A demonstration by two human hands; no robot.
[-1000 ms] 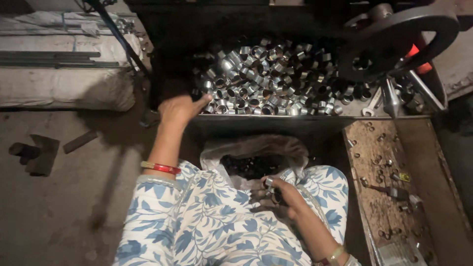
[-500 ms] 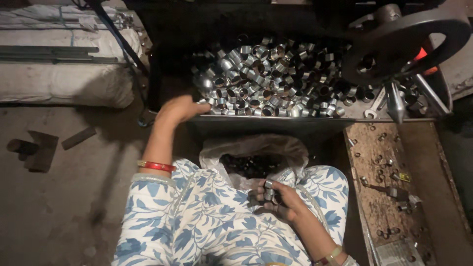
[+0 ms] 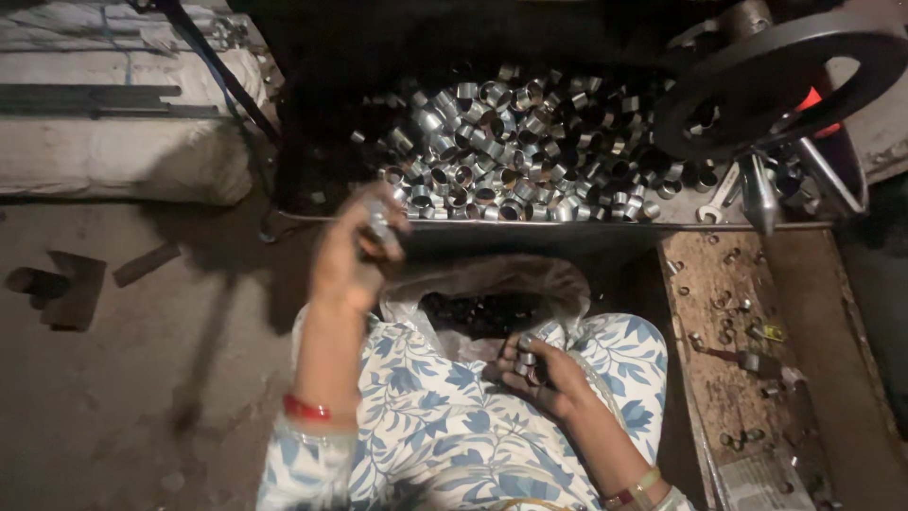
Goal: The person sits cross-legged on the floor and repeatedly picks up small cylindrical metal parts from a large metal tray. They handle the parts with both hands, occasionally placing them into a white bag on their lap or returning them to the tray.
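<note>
Beside shiny metal rings [image 3: 511,151], hand [image 3: 352,257].

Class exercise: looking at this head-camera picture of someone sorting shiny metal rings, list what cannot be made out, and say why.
- Left hand: motion blur; its grip and what it holds cannot be told.
- Right hand: fingers curl over small metal rings; their count is hidden.
- Plastic bag: contents too dark.
- Ring pile: right part hidden behind the black handwheel.
- Wooden board: its small parts too tiny.

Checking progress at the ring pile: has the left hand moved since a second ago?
Yes. The left hand has pulled back from the pile of metal rings toward the lap, now below the tray's front edge, gripping a few rings.
</note>
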